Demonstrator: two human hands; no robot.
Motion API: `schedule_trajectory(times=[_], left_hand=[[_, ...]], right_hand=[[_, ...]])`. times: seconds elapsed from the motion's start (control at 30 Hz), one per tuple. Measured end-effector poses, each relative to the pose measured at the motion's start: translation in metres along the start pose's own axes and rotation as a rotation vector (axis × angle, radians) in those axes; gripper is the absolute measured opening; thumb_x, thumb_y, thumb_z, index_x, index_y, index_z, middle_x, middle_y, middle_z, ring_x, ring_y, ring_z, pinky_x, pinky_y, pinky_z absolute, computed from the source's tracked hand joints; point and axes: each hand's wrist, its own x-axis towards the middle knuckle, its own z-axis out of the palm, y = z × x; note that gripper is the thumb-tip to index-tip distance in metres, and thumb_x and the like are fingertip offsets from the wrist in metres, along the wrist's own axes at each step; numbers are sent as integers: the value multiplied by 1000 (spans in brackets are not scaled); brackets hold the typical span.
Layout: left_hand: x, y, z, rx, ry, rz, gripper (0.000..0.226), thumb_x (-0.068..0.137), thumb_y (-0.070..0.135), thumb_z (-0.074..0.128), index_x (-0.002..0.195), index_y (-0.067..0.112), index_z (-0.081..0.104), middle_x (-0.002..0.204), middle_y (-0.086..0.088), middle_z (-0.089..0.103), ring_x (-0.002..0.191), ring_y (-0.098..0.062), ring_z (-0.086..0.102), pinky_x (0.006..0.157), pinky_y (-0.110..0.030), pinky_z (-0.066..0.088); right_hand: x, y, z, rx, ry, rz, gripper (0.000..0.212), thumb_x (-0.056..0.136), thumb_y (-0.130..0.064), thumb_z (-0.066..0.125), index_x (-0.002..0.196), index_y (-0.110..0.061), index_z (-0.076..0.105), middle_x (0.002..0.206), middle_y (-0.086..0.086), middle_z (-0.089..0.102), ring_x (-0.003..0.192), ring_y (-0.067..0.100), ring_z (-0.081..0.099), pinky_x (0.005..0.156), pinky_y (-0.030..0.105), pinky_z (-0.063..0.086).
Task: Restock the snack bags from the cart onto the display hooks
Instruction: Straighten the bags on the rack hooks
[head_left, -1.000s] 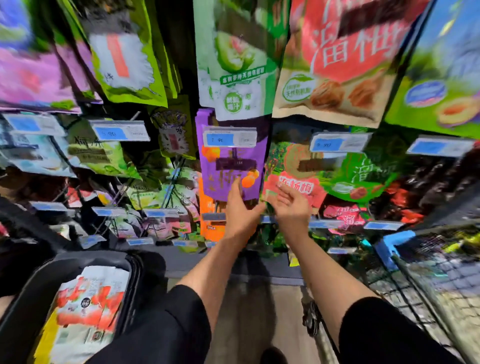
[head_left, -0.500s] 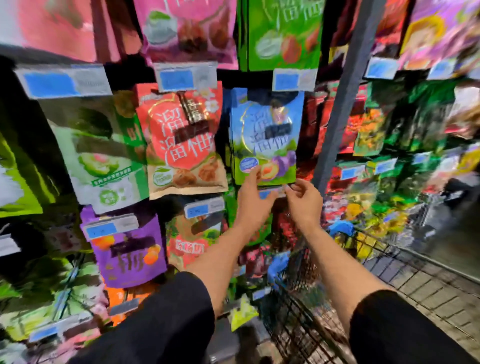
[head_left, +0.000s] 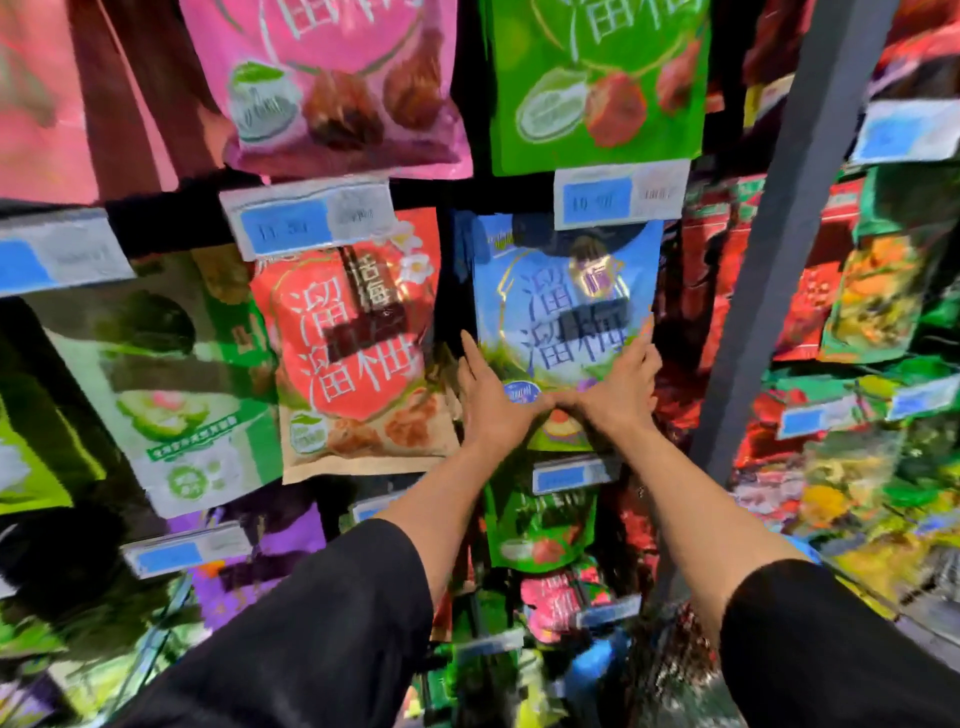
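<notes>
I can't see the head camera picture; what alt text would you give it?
Two bare hands, left hand and right hand, lie with straight fingers on the lower part of a blue snack bag hanging on a store display. A red snack bag hangs to its left, pink and green bags above, blue price tags between rows.

both hands (head_left: 558, 400) moved up onto blue bag (head_left: 566, 312).

A grey upright post (head_left: 789, 270) divides the display wall in two sections. White and blue price labels (head_left: 621, 195) hang in rows in front of it. The lighting is bright and the colours look strong.
</notes>
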Motion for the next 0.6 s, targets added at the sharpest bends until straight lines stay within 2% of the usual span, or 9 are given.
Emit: schedule_trajectory(times=[0.07, 0.13, 0.2, 0.3, 0.43, 0.5, 0.6], left_hand=[[4, -2, 5, -25, -36, -5, 122, 75, 17, 81, 152, 15, -13, 160, -13, 5, 147, -21, 9, 107, -19, 15], [4, -3, 11, -35, -50, -6, 113, 79, 8, 75, 152, 14, -11, 159, -12, 9, 146, -21, 14, 97, -8, 14], [2, -3, 17, -48, -43, -14, 107, 83, 2, 70, 152, 15, -11, 160, -10, 7, 145, -20, 15, 91, -3, 12], [-4, -5, 24, -58, -46, -8, 103, 87, 0, 64, 152, 18, -14, 161, -8, 2, 147, -19, 9, 91, -4, 9], [-11, -7, 23, -67, -63, -17, 100, 91, 1, 60, 150, 23, -18, 162, -3, -3, 148, -17, 4, 101, -12, 13], [-13, -6, 20, -65, -72, -6, 101, 91, 2, 60, 150, 23, -19, 162, -2, -5, 148, -16, 2, 104, -13, 11], [-20, -1, 13, -64, -93, 25, 99, 92, 7, 60, 151, 19, -17, 161, -1, -10, 148, -13, -1, 97, -5, 2]], right_hand=[[11, 9, 0, 95, -3, -3, 163, 31, -49, 95, 151, -26, -11, 155, 18, 15, 142, 34, 22, 112, 57, 24], [18, 16, 0, 189, -5, 9, 164, 19, -63, 89, 151, -30, -3, 153, 12, 26, 139, 31, 31, 112, 55, 28], [26, 27, 1, 252, 11, -12, 161, 12, -73, 84, 149, -36, 7, 150, 4, 36, 136, 25, 39, 109, 53, 35], [35, 41, 2, 281, 22, -31, 152, 15, -71, 88, 145, -43, 15, 144, -6, 44, 132, 18, 46, 105, 51, 41], [34, 47, 6, 286, 40, -21, 148, 18, -67, 91, 145, -44, 18, 142, -8, 47, 130, 17, 48, 104, 50, 42], [29, 43, 5, 277, 53, -37, 146, 20, -67, 91, 145, -41, 19, 141, -5, 47, 131, 19, 47, 103, 51, 43], [10, 26, -3, 236, 108, -15, 148, 29, -69, 86, 152, -28, 14, 150, 4, 37, 136, 22, 39, 111, 48, 36]])
